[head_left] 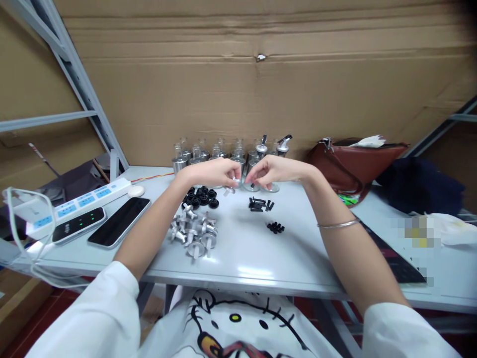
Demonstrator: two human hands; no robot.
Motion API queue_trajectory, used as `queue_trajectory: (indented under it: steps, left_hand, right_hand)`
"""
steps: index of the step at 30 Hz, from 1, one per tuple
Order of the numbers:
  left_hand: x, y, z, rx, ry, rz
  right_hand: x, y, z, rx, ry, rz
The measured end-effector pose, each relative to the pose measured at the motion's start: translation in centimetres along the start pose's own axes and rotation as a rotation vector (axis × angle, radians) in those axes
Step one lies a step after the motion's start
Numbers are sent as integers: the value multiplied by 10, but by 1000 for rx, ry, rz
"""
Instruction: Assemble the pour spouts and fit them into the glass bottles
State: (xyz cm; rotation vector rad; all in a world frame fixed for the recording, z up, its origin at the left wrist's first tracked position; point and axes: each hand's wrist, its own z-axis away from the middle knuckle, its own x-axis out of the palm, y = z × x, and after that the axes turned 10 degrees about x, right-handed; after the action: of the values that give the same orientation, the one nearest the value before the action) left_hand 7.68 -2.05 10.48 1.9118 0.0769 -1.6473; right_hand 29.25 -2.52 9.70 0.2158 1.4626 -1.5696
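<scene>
Near the back of the table, my left hand (pixel 219 171) is closed in a pinch on a silvery metal pourer spout (pixel 234 181). A short gap to its right, my right hand (pixel 268 170) pinches a small black piece (pixel 253 185), whose exact kind is too small to make out. Below my left wrist lie black ring-shaped stoppers (pixel 203 197) and a heap of metal pourer spouts (pixel 194 229). Short black lever-like parts (pixel 257 204) and a cluster of tiny black pieces (pixel 276 227) lie in front of my right hand.
Several glass bottles (pixel 179 161) with metal bodies stand along the cardboard wall; two carry pourer tops (pixel 283 144). At left are a power strip (pixel 85 201), a phone (pixel 119 223) and a small black device (pixel 79 225). A brown bag (pixel 365 161) sits at right.
</scene>
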Motion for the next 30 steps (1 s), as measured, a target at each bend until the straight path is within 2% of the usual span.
queue_trajectory:
  steps: [4,8,18,25,30]
  left_hand:
    - [0,2,0,106,194,48]
    - [1,7,0,145,253,74]
    - [0,19,1,140,348,84]
    - [-1,16,2,105,372,66]
    - [1,13,0,101,363,41]
  right_hand:
    - [-3,1,1,-114,146,-132]
    - [1,-2,1,-165,255,-317]
    - [10,-14,-1,-266,267,-472]
    - [9,-9,-5,-333,337,-551]
    - [9,-7,-5,-306,288,-561]
